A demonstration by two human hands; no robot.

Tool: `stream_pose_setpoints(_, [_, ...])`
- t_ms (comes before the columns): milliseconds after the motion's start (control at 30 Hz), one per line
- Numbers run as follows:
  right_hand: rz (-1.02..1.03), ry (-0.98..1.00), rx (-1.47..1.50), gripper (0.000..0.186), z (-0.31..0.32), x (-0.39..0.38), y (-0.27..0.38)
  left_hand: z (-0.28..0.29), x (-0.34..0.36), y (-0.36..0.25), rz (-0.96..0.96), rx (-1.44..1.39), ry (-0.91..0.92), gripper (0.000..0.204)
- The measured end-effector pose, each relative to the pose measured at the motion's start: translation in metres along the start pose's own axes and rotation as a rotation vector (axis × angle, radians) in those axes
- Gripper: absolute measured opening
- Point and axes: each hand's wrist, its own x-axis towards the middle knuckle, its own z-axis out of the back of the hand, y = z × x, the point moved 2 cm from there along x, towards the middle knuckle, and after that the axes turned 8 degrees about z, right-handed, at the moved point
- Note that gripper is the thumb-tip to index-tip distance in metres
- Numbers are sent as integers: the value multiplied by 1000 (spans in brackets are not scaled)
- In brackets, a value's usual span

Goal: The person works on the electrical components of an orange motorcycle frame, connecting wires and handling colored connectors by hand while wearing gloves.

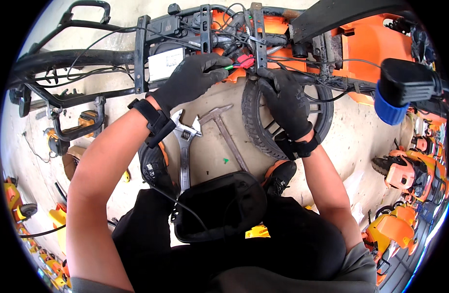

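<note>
My left hand [193, 80], in a black work glove, pinches a green wire [229, 67] between thumb and fingers. The wire runs into a red connector [245, 61] just past the fingertips. Beside it, my right hand [286, 97], gloved too, reaches up to the frame with its fingers bent together; whatever they grip is hidden. Both hands work at the black tubular vehicle frame [100, 58], among black cables. A white-labelled box [166, 64] sits in the frame by my left hand. Below my right hand lies a wheel with a knobby tyre [254, 115].
An adjustable wrench [185, 151] and a hammer [229, 136] lie on the floor between my feet. A black tray-like housing [219, 207] is by my knees. A yellow power tool [90, 122] lies left. Orange machines [405, 173] stand right; a blue-capped black part [393, 105] juts in.
</note>
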Motion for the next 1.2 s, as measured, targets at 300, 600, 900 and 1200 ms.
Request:
stream_pose_setpoints(300, [-65,-117,-97,25,7,-9,-25,-5,9,-17,-53,319,-340,16])
stream_pose_setpoints(600, [95,-169,-360,24,13,3,-30,-23,16,-31,-203,578,-342,37])
stream_pose_setpoints(900, [150,-79,-408,15,2,21,-47,-33,32,-27,-194,676,-336,27])
stream_pose_setpoints(1200, [162,-164,-242,25,-10,16,-57,-19,43,-24,-91,702,-132,23])
